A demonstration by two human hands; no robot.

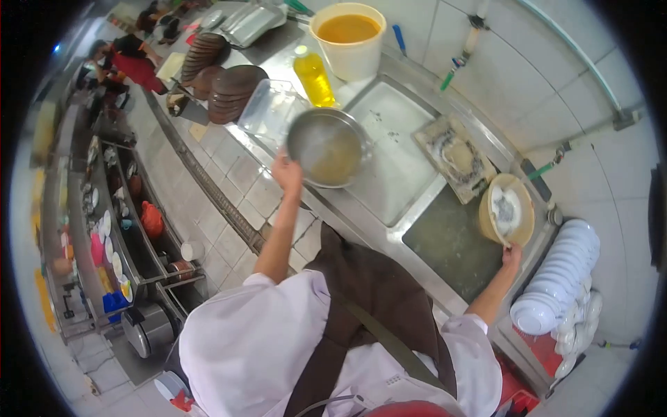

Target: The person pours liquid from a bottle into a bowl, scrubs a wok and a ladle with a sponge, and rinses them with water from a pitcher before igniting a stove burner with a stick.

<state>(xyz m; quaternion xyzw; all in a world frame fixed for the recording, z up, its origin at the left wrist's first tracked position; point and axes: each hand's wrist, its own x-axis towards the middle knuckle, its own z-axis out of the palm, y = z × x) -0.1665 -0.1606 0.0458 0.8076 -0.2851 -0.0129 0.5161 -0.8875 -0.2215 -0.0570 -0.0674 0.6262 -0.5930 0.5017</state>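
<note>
My left hand is closed on the rim of a round metal pan, which is held over the left side of the sink. At the right, my right hand grips the near rim of a beige bowl with white suds and a scouring pad inside. That bowl stands at the right edge of a basin of murky water. Behind the basin lies a worn rectangular tray with dark stains. The left basin has a pale bottom with small dark bits.
A white bucket of orange liquid, a yellow bottle and a clear plastic container stand behind the pan. Brown plates are stacked farther left. White bowls line the right side. Other people are at the far left.
</note>
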